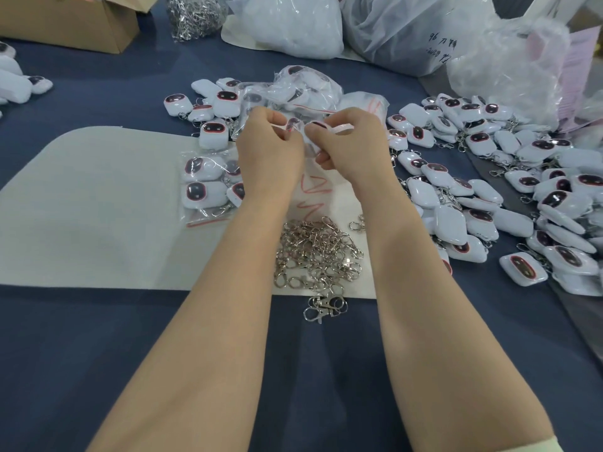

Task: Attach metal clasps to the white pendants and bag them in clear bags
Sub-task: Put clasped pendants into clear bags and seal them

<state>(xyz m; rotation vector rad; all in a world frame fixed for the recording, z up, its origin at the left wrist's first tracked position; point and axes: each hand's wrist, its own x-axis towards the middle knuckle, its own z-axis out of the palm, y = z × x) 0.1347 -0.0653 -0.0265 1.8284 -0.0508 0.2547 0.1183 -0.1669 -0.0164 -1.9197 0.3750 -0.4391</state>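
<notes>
While glossy pendants (483, 203) lie heaped, left grip (270, 148) and right grip (352, 141) pinch a crinkly clear bag (308, 133).

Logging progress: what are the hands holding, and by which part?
Left hand and right hand both pinch a clear bag holding white pendants, along its red-lined top edge.

A dark blue tabletop (98, 353) (softly, evenly lit); a cardboard box (65, 24) sits far beyond the left hand (269, 151).
</notes>
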